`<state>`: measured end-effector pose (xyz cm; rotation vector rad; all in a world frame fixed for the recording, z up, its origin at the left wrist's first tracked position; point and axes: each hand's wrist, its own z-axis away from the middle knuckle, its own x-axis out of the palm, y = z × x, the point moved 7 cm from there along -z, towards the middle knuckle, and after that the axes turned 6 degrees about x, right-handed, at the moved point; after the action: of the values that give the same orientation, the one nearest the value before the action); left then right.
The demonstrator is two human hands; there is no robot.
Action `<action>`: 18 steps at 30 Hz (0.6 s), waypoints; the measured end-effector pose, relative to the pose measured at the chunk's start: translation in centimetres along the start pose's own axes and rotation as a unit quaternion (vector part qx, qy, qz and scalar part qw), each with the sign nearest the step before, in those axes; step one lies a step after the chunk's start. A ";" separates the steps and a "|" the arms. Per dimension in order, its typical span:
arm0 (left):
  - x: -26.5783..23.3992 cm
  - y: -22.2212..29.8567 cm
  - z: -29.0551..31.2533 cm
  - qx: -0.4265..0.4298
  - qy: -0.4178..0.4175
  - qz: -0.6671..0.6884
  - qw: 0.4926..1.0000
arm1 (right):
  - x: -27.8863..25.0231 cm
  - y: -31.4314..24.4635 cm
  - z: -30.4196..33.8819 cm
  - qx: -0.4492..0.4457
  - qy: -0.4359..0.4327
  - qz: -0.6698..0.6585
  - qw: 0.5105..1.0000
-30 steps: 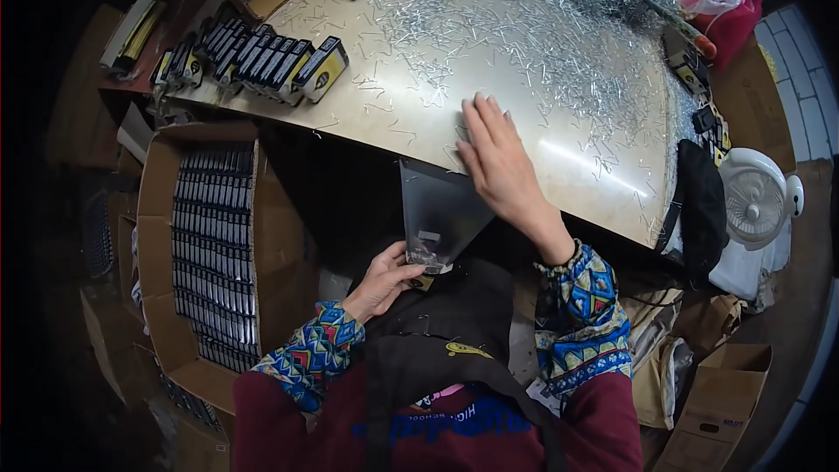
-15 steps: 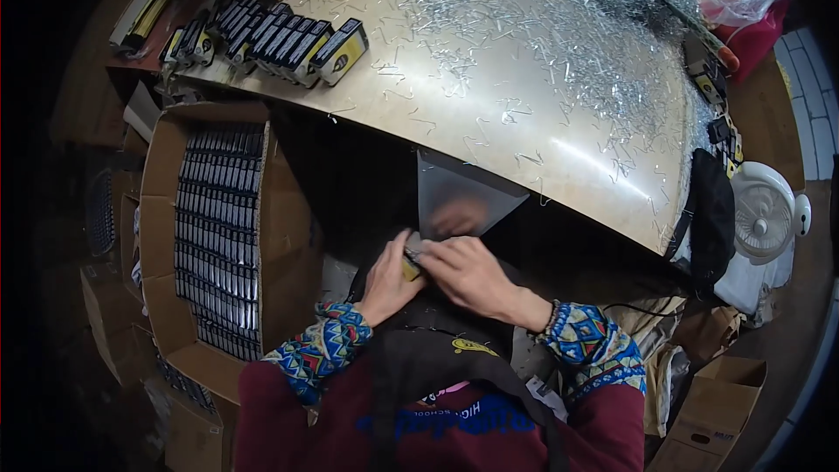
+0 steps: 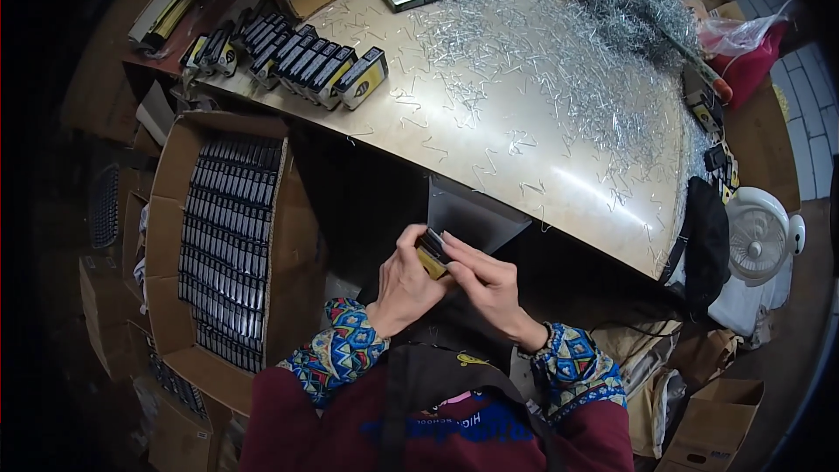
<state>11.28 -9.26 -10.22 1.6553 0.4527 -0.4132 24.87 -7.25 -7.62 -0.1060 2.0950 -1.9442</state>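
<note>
Beside the cardboard carton (image 3: 166,236) packed with black boxes, both hands' fingers (image 3: 411,253) grip a small black-and-yellow box (image 3: 432,253).

Head camera looks steeply down, close over the table (image 3: 524,149).

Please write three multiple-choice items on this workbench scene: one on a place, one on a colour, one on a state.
1. Where is the open carton of packed boxes?
A. on the person's left
B. on the table
C. behind the fan

2. What colour is the small box in the hands?
A. red and white
B. black and yellow
C. green

3. How is the small box held?
A. by the left hand and right hand together
B. by one hand
C. untouched

Answers: 1 A, the carton stands left of the left arm; 2 B, black top, yellow side; 3 A, both hands' fingers close on it.
</note>
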 end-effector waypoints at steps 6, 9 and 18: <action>-0.3 1.9 -1.7 0.065 0.032 -0.057 0.996 | -0.1 0.1 -0.7 0.089 0.059 -0.046 0.993; -0.2 2.1 -1.7 0.084 0.029 -0.059 0.994 | -0.2 -0.1 -0.7 0.105 0.072 -0.063 0.990; -0.2 1.6 -1.6 0.088 0.026 -0.050 0.995 | -0.3 0.0 -1.3 0.097 0.088 -0.030 0.991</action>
<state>11.98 -7.84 -8.55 1.8230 0.5523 -0.4967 24.85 -5.94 -7.55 0.0450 2.0132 -2.2576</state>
